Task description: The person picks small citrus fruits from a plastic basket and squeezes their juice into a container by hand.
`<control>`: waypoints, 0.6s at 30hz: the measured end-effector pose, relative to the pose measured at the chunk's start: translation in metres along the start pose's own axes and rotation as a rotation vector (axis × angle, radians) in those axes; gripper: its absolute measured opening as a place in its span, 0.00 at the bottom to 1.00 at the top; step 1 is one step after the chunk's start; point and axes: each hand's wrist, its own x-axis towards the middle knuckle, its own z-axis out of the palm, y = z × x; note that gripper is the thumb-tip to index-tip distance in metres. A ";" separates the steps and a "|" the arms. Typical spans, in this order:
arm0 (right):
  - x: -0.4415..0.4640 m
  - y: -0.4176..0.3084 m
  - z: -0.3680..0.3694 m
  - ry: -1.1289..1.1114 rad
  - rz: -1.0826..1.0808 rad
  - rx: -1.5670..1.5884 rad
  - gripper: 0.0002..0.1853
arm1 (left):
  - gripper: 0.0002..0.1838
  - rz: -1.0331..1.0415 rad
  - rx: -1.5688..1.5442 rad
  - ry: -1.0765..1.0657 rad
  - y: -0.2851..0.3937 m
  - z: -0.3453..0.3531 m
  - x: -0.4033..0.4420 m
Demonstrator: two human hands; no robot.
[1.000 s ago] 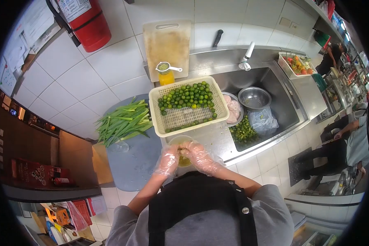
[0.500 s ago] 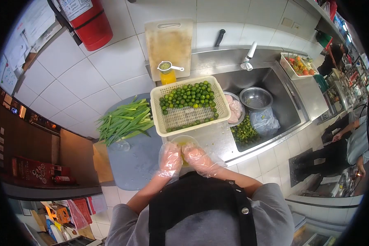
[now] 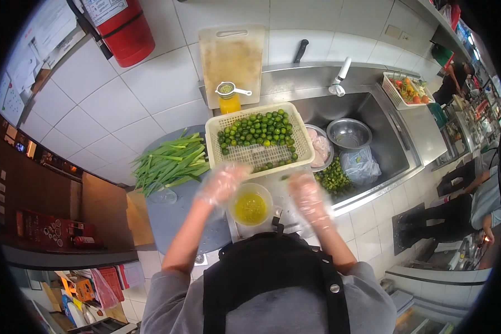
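Note:
My left hand (image 3: 225,182), in a clear plastic glove, is at the near edge of a cream basket (image 3: 212,146) of small green citrus fruits (image 3: 261,129); motion smears its fingers. My right hand (image 3: 308,195), also gloved and blurred, is above the steel counter beside the sink, near a small green piece (image 3: 285,177). What either hand holds, if anything, cannot be made out. Between and below them stands a round container (image 3: 250,206) with yellow-green juice. Many green pieces (image 3: 333,177) lie in the sink's near left corner.
Green leafy stalks (image 3: 170,161) lie on a grey board (image 3: 192,222) at left. A strainer (image 3: 226,88) tops a yellow jar (image 3: 229,104) before an upright cutting board (image 3: 231,61). The sink (image 3: 384,125) holds metal bowls (image 3: 349,133) and a plastic bag (image 3: 360,165). People (image 3: 481,203) stand at far right.
My hands were together over the juice container and have moved apart, the left up toward the basket and the right toward the sink. The container now shows fully.

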 end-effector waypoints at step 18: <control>0.002 -0.010 -0.058 0.100 -0.003 -0.300 0.15 | 0.18 -0.219 0.274 -0.522 -0.074 0.007 0.065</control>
